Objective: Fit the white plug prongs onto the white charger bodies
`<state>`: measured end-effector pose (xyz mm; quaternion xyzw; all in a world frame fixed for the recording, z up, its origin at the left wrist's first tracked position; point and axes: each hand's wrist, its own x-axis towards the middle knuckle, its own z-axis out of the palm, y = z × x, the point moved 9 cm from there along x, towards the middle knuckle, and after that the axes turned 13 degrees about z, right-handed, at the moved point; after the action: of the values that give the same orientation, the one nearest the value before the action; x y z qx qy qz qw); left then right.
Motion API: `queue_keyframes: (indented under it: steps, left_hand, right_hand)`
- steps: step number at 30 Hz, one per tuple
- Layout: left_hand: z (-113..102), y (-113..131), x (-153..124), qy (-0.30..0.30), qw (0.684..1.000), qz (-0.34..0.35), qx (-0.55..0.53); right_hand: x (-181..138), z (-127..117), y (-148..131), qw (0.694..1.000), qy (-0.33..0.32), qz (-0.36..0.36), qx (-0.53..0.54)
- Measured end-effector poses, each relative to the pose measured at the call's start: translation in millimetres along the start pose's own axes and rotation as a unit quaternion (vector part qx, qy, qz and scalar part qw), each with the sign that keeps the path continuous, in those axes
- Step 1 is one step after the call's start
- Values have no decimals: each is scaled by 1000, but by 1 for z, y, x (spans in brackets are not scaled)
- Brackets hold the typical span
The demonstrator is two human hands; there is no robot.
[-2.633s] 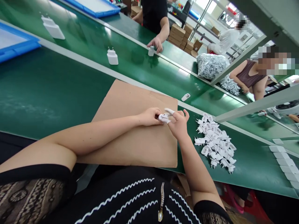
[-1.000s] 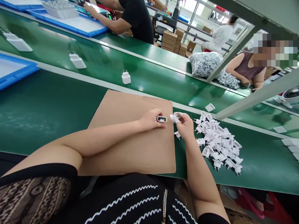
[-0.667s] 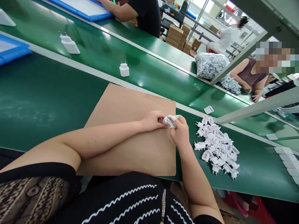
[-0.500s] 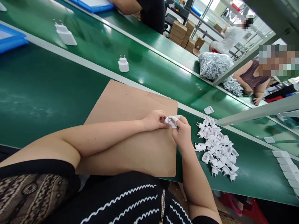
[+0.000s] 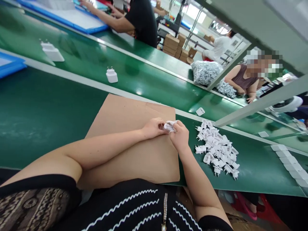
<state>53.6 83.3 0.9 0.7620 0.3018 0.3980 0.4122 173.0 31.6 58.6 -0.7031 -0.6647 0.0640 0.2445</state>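
Over the brown cardboard sheet point(image 5: 130, 154), my two hands meet at a small white plug part point(image 5: 165, 126), mostly hidden by the fingers. My left hand point(image 5: 152, 127) is closed, its fingertips pinching the part's left side. White covers wrap fingertips of my right hand point(image 5: 180, 134), which is closed on the part from the right. A loose pile of white plug parts point(image 5: 220, 147), some with two metal pins showing, lies on the green table just right of my right hand.
On the green belt point(image 5: 84, 61) beyond the pale rail stand white plug chargers point(image 5: 112, 75) and a white plug piece point(image 5: 200, 111). White blocks point(image 5: 290, 165) line up at right. A slanted metal post point(image 5: 260, 104) rises behind the pile. Co-workers sit across the belt.
The view has shifted, and the chargers on the belt appear further left. My hands stay together on the white part; my right fingers have curled in closer around it.
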Motion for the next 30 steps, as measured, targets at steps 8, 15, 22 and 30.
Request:
queue_keyframes:
  steps: [8, 15, 22, 30]
  left_hand:
    - [-39, -37, 37, 1, 996, -68, 61]
    - [-145, -81, 89, 160, 957, -134, 201]
    - [-174, -107, 88, 264, 911, -213, 235]
    - [-111, -47, 115, 312, 887, -23, 339]
  right_hand:
    - [-4, -27, 47, 993, -113, 41, -12]
    - [-4, -3, 85, 971, -209, 84, -75]
    - [21, -9, 105, 984, -96, 148, -7]
    - [30, -11, 114, 978, -26, 154, 135]
